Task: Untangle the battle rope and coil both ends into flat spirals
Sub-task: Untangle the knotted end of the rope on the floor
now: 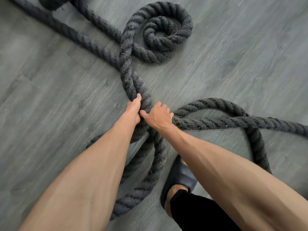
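Note:
A thick dark grey battle rope [128,75] lies tangled on the floor. Its far end forms a loose flat spiral [160,33] at the top centre. Two strands twist together and run down to my hands. My left hand [134,110] grips the twisted strands from the left, thumb up along the rope. Right beside it, my right hand [158,115] grips the rope where a strand [216,122] leads off to the right. Below my hands the rope loops under my forearms toward the bottom edge.
Grey wood-look floor [233,64] all around. My foot in a black slipper [179,179] stands beside the lower loop. Another rope length [55,27] runs diagonally from the top left, and a loop [256,144] curves at the right.

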A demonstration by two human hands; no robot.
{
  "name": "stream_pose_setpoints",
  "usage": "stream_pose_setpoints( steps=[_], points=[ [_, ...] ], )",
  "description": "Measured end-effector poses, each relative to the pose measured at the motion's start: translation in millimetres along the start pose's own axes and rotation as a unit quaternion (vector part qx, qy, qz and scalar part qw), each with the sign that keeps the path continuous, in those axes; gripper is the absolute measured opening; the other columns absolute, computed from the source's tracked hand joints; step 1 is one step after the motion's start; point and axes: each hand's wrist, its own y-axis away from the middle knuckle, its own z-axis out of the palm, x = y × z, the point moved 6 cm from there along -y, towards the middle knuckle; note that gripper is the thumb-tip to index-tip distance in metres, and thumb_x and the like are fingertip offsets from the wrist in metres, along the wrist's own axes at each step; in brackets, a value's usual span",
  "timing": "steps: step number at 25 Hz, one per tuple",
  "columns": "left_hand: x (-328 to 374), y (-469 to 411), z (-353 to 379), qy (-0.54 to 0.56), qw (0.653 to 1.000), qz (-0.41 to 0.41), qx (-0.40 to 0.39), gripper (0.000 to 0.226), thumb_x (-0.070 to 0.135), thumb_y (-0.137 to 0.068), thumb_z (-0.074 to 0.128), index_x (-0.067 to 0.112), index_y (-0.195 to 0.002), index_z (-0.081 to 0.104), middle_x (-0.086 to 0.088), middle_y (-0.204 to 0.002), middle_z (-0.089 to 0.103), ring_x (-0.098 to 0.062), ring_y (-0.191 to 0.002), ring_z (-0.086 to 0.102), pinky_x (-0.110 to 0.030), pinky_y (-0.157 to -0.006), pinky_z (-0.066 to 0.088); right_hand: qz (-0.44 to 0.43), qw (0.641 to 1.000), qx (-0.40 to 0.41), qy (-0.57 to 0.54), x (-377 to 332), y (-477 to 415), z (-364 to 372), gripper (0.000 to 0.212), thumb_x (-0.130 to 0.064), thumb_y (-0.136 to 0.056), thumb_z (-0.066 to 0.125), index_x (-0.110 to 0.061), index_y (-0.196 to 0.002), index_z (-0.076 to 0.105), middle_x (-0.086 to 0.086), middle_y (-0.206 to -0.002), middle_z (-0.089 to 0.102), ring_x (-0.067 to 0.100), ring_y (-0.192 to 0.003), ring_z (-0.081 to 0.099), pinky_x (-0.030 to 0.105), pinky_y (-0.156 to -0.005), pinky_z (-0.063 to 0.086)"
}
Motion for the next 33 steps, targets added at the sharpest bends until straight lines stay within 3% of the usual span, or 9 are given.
stream_pose_setpoints(
  steps=[6, 9, 14, 19, 22, 24, 27, 30, 33],
  points=[
    [10, 53, -13, -0.052, 0.996, 0.052, 0.056, 0.059, 0.042, -0.095, 0.061, 0.004, -0.135, 0.039, -0.016, -0.139, 0.051, -0.031, -0.121, 0.056, -0.044, -0.098, 0.05, -0.01, 0.994, -0.049, -0.097, -1, 37, -36, 0.058, -0.043, -0.087, 0.064, -0.001, -0.119, 0.039, 0.022, -0.12, 0.062, 0.042, -0.113, 0.061, 0.054, -0.096, 0.05],
    [38, 111, -19, -0.155, 0.968, 0.127, 0.149, 0.068, 0.046, -0.101, 0.046, 0.001, -0.146, 0.024, -0.021, -0.151, 0.039, -0.033, -0.137, 0.041, -0.037, -0.109, 0.033, -0.041, 0.995, 0.005, -0.089, -16, 70, -74, 0.053, -0.04, -0.087, 0.063, -0.001, -0.117, 0.041, 0.019, -0.124, 0.055, 0.039, -0.118, 0.054, 0.055, -0.099, 0.047],
    [127, 211, -40, -0.144, 0.939, 0.222, 0.22, 0.051, 0.035, -0.103, 0.045, -0.002, -0.133, 0.028, -0.027, -0.136, 0.051, -0.04, -0.125, 0.05, -0.039, -0.093, 0.038, -0.055, 0.992, 0.114, -0.019, -41, 128, -151, 0.034, -0.03, -0.088, 0.054, -0.004, -0.109, 0.048, 0.013, -0.115, 0.053, 0.032, -0.111, 0.052, 0.047, -0.094, 0.046],
    [225, 279, -85, -0.211, 0.891, 0.281, 0.286, 0.057, 0.033, -0.101, 0.048, -0.005, -0.139, 0.029, -0.028, -0.138, 0.051, -0.039, -0.125, 0.051, -0.035, -0.093, 0.032, -0.006, 1.0, 0.014, -0.013, -32, 140, -207, 0.043, -0.023, -0.095, 0.056, 0.0, -0.13, 0.045, 0.021, -0.134, 0.053, 0.039, -0.126, 0.051, 0.047, -0.102, 0.046],
    [247, 311, -83, -0.243, 0.893, 0.284, 0.25, 0.043, 0.036, -0.099, 0.052, 0.004, -0.125, 0.039, -0.024, -0.133, 0.055, -0.037, -0.121, 0.054, -0.037, -0.092, 0.04, -0.23, 0.973, -0.005, 0.003, -101, 166, -232, 0.061, -0.023, -0.089, 0.063, -0.009, -0.143, 0.039, 0.018, -0.139, 0.049, 0.036, -0.13, 0.045, 0.046, -0.109, 0.039],
    [256, 323, -81, -0.261, 0.893, 0.288, 0.228, 0.047, 0.039, -0.097, 0.055, 0.002, -0.123, 0.041, -0.022, -0.131, 0.057, -0.037, -0.121, 0.055, -0.038, -0.093, 0.043, -0.268, 0.961, -0.07, -0.007, -128, 178, -231, 0.051, -0.032, -0.091, 0.067, -0.007, -0.129, 0.043, 0.019, -0.125, 0.059, 0.038, -0.12, 0.054, 0.041, -0.095, 0.044],
    [273, 325, -82, -0.18, 0.93, 0.268, 0.177, 0.05, 0.047, -0.093, 0.059, 0.002, -0.112, 0.052, -0.019, -0.114, 0.064, -0.033, -0.103, 0.065, -0.041, -0.087, 0.054, -0.228, 0.969, -0.08, -0.05, -133, 185, -233, 0.046, -0.044, -0.098, 0.06, -0.004, -0.111, 0.042, 0.023, -0.112, 0.063, 0.042, -0.105, 0.061, 0.041, -0.077, 0.041],
    [256, 311, -64, 0.007, 0.982, 0.186, 0.021, 0.042, 0.034, -0.104, 0.041, 0.002, -0.085, 0.059, -0.019, -0.073, 0.067, -0.029, -0.062, 0.069, -0.033, -0.056, 0.058, -0.08, 0.97, 0.045, -0.226, -134, 189, -262, 0.06, -0.057, -0.099, 0.051, 0.001, -0.111, 0.054, 0.028, -0.115, 0.066, 0.042, -0.108, 0.061, 0.046, -0.091, 0.047],
    [218, 314, -45, -0.056, 0.986, 0.141, -0.066, 0.029, 0.023, -0.1, 0.046, 0.007, -0.089, 0.068, -0.012, -0.089, 0.069, -0.026, -0.088, 0.066, -0.029, -0.073, 0.053, 0.011, 0.918, 0.144, -0.37, -161, 189, -313, 0.066, -0.064, -0.097, 0.045, -0.003, -0.102, 0.068, 0.018, -0.109, 0.072, 0.036, -0.107, 0.065, 0.043, -0.094, 0.05]
  ],
)
